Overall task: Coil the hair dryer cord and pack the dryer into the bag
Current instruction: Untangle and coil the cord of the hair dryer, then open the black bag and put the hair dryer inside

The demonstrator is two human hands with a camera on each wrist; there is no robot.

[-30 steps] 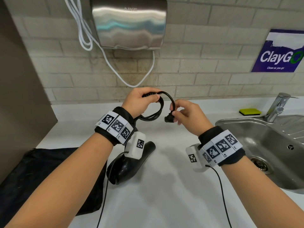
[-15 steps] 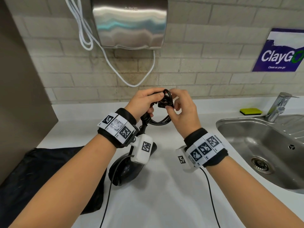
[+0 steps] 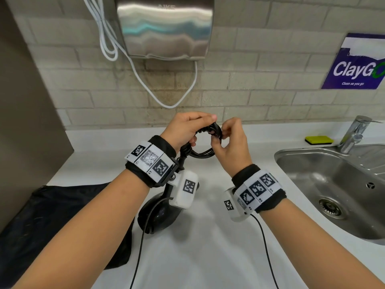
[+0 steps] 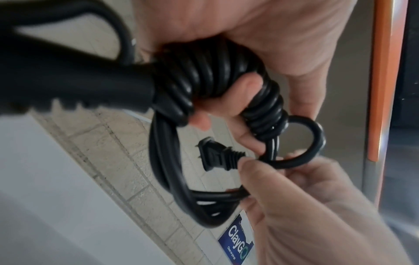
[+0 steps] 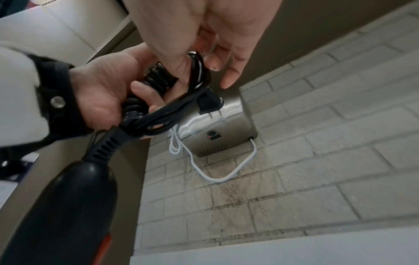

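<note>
Left hand [image 3: 188, 130]: fingers curled round the wound bundle of cord, thumb on top; raised above the counter.
Right hand [image 3: 230, 140]: just beside the left hand, thumb and forefinger pinching the cord right behind the plug; other fingers loosely bent.
Cord [image 4: 213, 78]: black, wrapped in tight turns inside the left grip; several long loops hanging below both hands; one small loop standing out past the turns, next to the right fingertips.
Plug [image 4: 217, 157]: black, two prongs, pointing away from the right fingers, between the hanging loops and the small loop.
Hair dryer [image 3: 160, 213]: black, below the left wrist, handle rising toward the left hand, head low by the counter; whether resting on it or hanging cannot be told.
Bag [image 3: 52, 222]: black, lying flat on the counter under the left forearm, just beside the dryer's head.
Counter [image 3: 208, 257]: white, beneath both forearms.
Sink [image 3: 333, 184]: steel, to the right of the right wrist, tap [image 3: 354, 134] at its far edge.
Sponge [image 3: 318, 140]: yellow-green on dark base, beyond the right hand, near the tap.
Hand dryer [image 3: 165, 28]: steel box on the tiled wall above the hands, white cable [image 3: 166, 101] looping under it.
Sign [image 3: 356, 63]: blue, on the wall above the sink.
</note>
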